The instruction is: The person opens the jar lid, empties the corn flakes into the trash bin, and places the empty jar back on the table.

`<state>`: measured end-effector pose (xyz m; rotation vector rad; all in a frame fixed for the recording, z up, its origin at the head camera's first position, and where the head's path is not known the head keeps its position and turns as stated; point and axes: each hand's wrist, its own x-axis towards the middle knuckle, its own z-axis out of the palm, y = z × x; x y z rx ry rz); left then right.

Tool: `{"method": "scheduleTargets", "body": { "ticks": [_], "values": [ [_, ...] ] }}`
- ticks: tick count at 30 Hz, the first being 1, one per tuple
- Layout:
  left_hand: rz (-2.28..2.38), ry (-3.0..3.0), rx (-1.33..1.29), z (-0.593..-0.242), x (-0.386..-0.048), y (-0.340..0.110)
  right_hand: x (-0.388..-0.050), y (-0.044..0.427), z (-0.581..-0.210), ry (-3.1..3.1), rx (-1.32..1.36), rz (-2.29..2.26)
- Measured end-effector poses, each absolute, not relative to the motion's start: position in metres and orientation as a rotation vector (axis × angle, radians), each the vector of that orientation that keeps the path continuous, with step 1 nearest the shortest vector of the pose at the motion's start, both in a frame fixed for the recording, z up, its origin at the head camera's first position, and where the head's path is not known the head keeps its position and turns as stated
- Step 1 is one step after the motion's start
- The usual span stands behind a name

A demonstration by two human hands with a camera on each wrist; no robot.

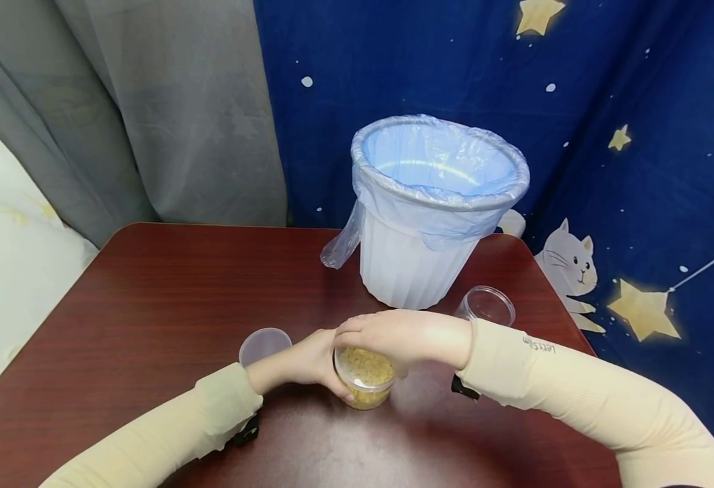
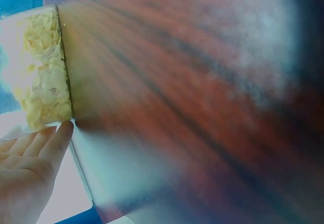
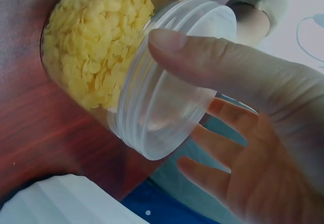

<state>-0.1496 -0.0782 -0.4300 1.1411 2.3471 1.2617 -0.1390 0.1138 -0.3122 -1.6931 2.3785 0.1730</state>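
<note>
At the frame's lower centre, my left hand (image 1: 310,359) wraps the clear round plastic jar of yellow flakes (image 1: 366,371), likely light, stiff, slick, best held mid-wall, while my right hand (image 1: 398,332) grips its translucent white lid (image 3: 174,105).

**Cams: one wide, two close**

Head: from above, well back, facing forward and down; covers surface (image 1: 180,291), bin (image 1: 414,271), left grip (image 1: 314,359), right grip (image 1: 402,335). Left wrist: low, skimming the surface, rolled sideways, jar (image 2: 48,69) at left edge. Right wrist: closest on jar, also rolled. All three share jar; head and right wrist share bin.
</note>
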Motion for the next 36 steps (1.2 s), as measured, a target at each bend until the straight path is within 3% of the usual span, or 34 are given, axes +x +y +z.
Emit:
{"method": "scheduleTargets", "body": {
  "ticks": [7,21,36],
  "values": [
    [1.208,2.382,1.167,-0.429,-0.151,-0.077,-0.135,0.114,-0.307,2.434,-1.674,0.314],
    [1.145,2.383,1.117,-0.424,-0.15,-0.077,-0.134,0.108,-0.295,2.647,-1.42,0.175],
    [1.151,2.366,1.139,-0.423,-0.15,-0.078,-0.129,0.097,-0.308,2.679,-1.207,0.39]
  ]
}}
